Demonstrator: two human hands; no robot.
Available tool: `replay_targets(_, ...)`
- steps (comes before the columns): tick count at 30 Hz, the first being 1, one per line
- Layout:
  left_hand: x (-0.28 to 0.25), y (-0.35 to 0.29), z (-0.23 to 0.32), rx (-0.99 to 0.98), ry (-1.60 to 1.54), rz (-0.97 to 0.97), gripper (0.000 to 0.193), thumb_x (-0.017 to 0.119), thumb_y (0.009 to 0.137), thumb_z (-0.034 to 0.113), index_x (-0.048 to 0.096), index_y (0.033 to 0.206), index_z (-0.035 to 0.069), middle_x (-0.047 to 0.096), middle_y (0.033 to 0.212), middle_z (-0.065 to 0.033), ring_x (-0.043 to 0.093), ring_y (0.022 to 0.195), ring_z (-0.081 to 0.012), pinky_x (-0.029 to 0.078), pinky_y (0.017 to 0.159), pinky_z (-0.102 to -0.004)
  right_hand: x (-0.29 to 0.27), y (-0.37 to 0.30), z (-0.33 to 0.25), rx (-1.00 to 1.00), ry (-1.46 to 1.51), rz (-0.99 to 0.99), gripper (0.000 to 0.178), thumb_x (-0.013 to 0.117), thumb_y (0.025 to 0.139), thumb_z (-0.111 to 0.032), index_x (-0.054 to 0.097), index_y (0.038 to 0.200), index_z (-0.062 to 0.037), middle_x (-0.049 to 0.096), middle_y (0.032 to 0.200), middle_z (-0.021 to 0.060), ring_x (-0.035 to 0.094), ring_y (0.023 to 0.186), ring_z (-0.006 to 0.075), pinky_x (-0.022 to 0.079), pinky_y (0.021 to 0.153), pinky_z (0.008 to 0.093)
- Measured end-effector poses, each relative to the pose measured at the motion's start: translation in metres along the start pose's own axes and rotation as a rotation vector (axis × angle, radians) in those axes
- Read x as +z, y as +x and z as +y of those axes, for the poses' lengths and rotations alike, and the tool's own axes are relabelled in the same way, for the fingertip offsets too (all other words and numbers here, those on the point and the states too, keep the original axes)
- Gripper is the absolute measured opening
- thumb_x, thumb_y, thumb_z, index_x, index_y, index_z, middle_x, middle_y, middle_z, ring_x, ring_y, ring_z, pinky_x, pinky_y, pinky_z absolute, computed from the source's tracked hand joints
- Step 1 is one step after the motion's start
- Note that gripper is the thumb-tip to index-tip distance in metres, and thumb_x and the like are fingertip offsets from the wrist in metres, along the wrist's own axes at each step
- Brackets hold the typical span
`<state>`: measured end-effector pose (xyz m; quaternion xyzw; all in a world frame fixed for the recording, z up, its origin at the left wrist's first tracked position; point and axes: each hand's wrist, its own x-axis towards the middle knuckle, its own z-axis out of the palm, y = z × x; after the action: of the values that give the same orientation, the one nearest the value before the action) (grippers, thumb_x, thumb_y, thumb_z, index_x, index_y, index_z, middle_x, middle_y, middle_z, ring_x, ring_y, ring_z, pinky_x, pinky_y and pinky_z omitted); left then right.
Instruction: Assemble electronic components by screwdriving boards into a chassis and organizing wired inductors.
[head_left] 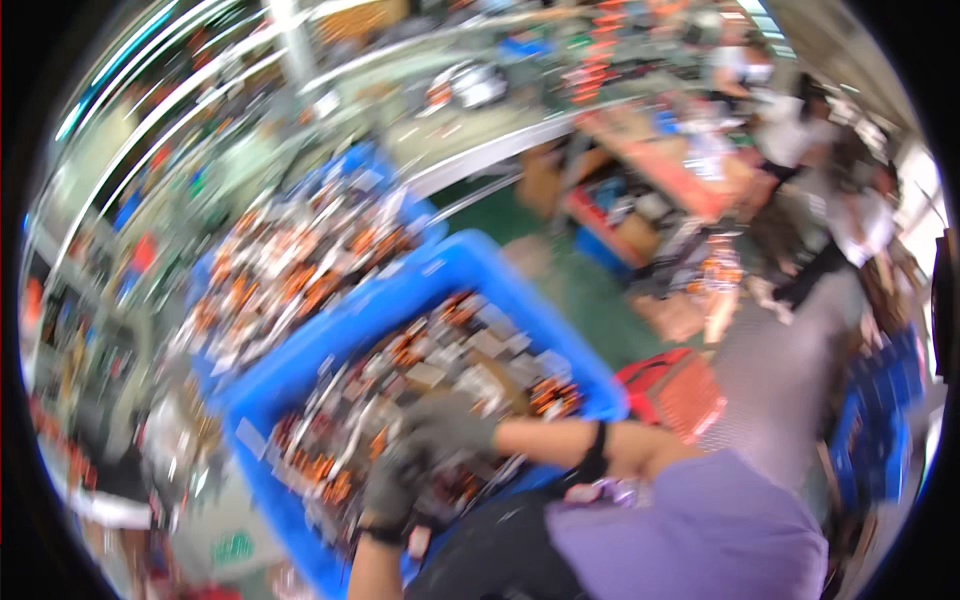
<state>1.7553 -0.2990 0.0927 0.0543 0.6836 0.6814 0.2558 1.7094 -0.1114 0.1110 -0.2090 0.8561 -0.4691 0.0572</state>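
As our gloved left hand (pixel 388 490) and right hand (pixel 445 425) sit inside the blue plastic bin (pixel 480 260), over its jumbled orange-and-grey parts (pixel 425 375), blur means we cannot tell whether either grip is spread or pinching; we'd best free pieces singly, without tugging neighbours.

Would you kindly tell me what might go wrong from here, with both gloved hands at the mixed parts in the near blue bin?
The left hand and right hand are close together among jumbled parts, so a piece might snag a glove; blur hides any grip.
The pile in the blue bin behind looks heaped, so a bump could perhaps spill pieces.
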Motion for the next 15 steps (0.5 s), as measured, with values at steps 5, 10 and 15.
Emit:
replay_targets(5,-0.004,-0.007,-0.002,0.276,0.442,0.019,0.025,0.059,0.078,0.005,0.065,0.102,0.002,0.066,0.093,-0.0159,0.063,0.085,-0.0275,0.050,0.071,-0.0341,-0.003,-0.005,-0.018,0.041,0.234,-0.123,0.018,0.063,0.071,-0.011,0.061,0.087,-0.0047,0.062,0.084,0.0157,0.061,0.081,0.0321,0.046,0.071,0.0407)
replay_targets(10,-0.009,0.003,-0.008,0.235,0.264,0.017,0.013,0.059,0.081,0.005,0.068,0.089,0.001,0.068,0.084,-0.0163,0.065,0.078,-0.0315,0.051,0.068,-0.0361,-0.015,-0.007,-0.020,-0.021,-0.037,-0.132,0.015,0.063,0.077,-0.012,0.058,0.090,-0.0070,0.061,0.085,0.0122,0.059,0.084,0.0329,0.046,0.073,0.0406)
replay_targets(15,-0.008,-0.003,0.011,0.264,0.406,-0.009,0.017,0.054,0.080,0.003,0.067,0.091,0.002,0.067,0.084,-0.0156,0.064,0.079,-0.0308,0.050,0.068,-0.0346,-0.014,-0.008,-0.021,0.036,0.033,-0.147,0.017,0.061,0.074,-0.010,0.060,0.091,-0.0049,0.062,0.087,0.0162,0.060,0.087,0.0342,0.045,0.073,0.0433)
